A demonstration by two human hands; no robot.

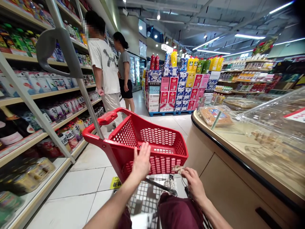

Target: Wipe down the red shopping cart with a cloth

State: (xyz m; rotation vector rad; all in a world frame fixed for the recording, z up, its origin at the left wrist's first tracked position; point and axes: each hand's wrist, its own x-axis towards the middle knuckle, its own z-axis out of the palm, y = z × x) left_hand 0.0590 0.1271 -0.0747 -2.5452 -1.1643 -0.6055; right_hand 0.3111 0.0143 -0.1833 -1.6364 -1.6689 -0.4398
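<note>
A red plastic shopping cart [126, 146] with a perforated basket stands right in front of me, its handle to the left. My left hand [142, 161] is stretched out at the near side of the basket, fingers straight and holding nothing; whether it touches the wall I cannot tell. Close to the basket's lower right corner, my right hand [194, 182] pinches a small tan, crumpled-looking thing [177, 169]. A thin dark cord hangs below that hand. The basket's visible inside holds no goods.
Drink shelves [43, 95] line the left, with a slanted metal pole [83, 92] before them. Two people [105, 66] stand in the aisle ahead. Stacked drink cartons [176, 92] rest on a blue pallet beyond. A bakery counter [214, 159] with clear covers runs along the right.
</note>
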